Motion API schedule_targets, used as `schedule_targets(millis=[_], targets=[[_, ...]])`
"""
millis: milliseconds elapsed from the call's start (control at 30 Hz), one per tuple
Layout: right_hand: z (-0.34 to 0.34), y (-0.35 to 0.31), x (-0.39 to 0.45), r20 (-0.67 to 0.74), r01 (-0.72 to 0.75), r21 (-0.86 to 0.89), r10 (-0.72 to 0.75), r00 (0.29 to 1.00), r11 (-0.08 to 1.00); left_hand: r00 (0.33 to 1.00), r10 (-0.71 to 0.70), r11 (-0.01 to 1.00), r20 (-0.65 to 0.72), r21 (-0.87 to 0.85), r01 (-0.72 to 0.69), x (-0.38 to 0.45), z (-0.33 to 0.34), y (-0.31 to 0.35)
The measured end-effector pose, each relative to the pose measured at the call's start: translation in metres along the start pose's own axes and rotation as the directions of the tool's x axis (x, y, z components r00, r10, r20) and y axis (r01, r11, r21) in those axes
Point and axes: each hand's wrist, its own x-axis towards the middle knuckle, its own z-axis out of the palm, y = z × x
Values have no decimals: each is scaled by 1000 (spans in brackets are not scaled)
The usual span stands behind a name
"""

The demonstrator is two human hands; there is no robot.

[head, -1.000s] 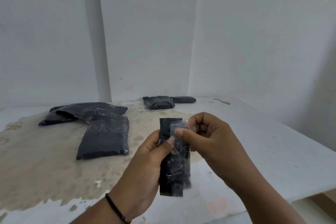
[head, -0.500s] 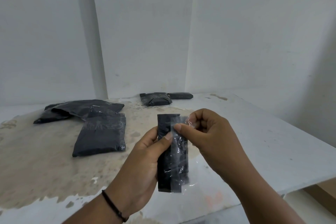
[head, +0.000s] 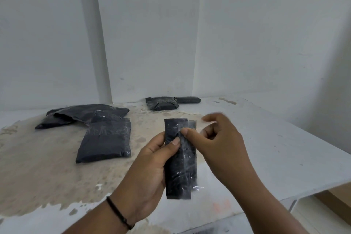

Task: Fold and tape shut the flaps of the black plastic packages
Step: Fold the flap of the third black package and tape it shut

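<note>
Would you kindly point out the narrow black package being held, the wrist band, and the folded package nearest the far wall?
narrow black package [head: 178,173]: head view, lower front face.
wrist band [head: 118,213]: head view, strap across the left wrist.
folded package [head: 162,103]: head view, top face.

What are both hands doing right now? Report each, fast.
Left hand: grips the narrow black package.
Right hand: pinches the clear tape at the package's top.
</note>
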Motion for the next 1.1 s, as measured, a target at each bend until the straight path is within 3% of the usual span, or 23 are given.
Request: schedule_targets(millis=[100,267,567,800,967,1100], targets=[[-2,4,0,31,-74,17,73,997,997,1000,9,1000,-10,-14,-9,0,0,1],[0,16,-10,283,-162,-7,158,946,987,1000,-12,998,-16,-64,11,1,0,6],[-3,30,-18,396,-178,-38,179,901,983,997,-67,996,-33,-65,65,2,1,8],[-1,26,-19,389,-182,-21,176,904,983,993,-96,991,-65,-102,89,5,1,6],[-6,23,-18,445,-177,-56,183,876,983,991,0,988,-132,156,21,8,-8,5],[-6,25,-18,472,-141,-44,145,869,989,987,-29,994,-156,95,45,11,-19,6]])
